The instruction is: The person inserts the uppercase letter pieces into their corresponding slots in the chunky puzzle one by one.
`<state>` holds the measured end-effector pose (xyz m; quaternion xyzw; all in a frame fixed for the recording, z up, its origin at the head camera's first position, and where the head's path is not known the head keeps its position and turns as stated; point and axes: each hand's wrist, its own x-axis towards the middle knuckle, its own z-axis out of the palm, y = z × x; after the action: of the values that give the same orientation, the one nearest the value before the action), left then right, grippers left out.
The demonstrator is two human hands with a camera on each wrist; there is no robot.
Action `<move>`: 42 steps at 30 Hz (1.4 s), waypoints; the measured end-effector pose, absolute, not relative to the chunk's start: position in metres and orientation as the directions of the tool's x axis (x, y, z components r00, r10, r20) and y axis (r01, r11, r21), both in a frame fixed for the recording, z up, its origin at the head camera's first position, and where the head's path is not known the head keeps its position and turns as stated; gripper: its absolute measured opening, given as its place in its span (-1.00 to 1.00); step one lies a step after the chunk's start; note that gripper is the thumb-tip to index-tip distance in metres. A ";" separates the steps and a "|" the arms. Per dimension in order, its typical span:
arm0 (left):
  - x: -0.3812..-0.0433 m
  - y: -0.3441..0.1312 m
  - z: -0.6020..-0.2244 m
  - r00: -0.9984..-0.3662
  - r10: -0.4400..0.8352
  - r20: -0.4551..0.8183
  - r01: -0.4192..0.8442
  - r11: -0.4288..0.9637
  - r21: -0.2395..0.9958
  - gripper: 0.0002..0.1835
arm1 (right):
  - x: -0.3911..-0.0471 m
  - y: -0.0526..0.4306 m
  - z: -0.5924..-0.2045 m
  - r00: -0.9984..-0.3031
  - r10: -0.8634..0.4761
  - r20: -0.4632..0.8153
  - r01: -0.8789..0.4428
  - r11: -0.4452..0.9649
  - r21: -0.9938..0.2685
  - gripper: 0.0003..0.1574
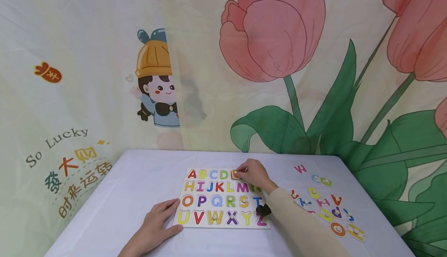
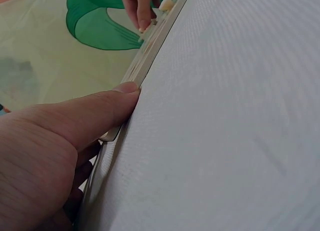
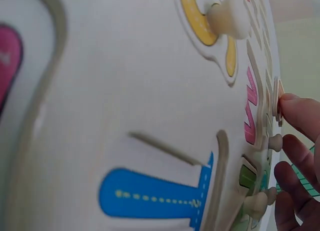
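A white wooden alphabet puzzle board (image 1: 225, 226) lies on the table, its letters in four rows. Near the back right of its top row, my right hand (image 1: 255, 173) pinches an orange letter piece (image 1: 234, 175) between thumb and fingers, just past the green D (image 1: 224, 175). In the right wrist view, the piece (image 3: 278, 103) stands edge-on at the board's surface; its letter is partly hidden. My left hand (image 1: 157, 222) rests at the board's front left corner, fingers fairly straight along the left side. In the left wrist view, its thumb (image 2: 107, 108) presses on the board's front edge.
Several loose letter pieces lie scattered on the right of the white table, including an orange O (image 1: 337, 230), a yellow H (image 1: 356, 232) and a pink one (image 1: 300, 168). Small knobs (image 3: 232, 18) stand up from some letters on the board. A printed curtain (image 1: 202, 55) hangs behind.
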<state>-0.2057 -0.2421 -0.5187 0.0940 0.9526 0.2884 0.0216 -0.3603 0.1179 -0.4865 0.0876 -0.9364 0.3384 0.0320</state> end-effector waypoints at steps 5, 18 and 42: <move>-0.206 -0.243 -0.519 -0.981 0.191 0.023 0.172 0.817 0.550 0.00 | -0.359 0.113 -0.488 -0.987 -0.128 0.092 -0.157 0.737 -0.658 -0.82; -0.206 -0.243 -0.520 -0.977 0.205 0.050 0.198 0.813 0.548 -0.02 | -0.359 0.109 -0.497 -0.994 -0.074 0.085 -0.112 0.697 -0.708 -0.82; -0.205 -0.241 -0.519 -0.981 0.194 0.023 0.173 0.811 0.559 -0.01 | -0.361 0.137 -0.480 -0.973 -0.205 0.101 -0.219 0.706 -0.673 -0.74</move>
<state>-0.2053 -0.2407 -0.5187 0.0965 0.9514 0.2920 0.0178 -0.3614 0.1373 -0.4804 0.1148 -0.9236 0.3656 0.0094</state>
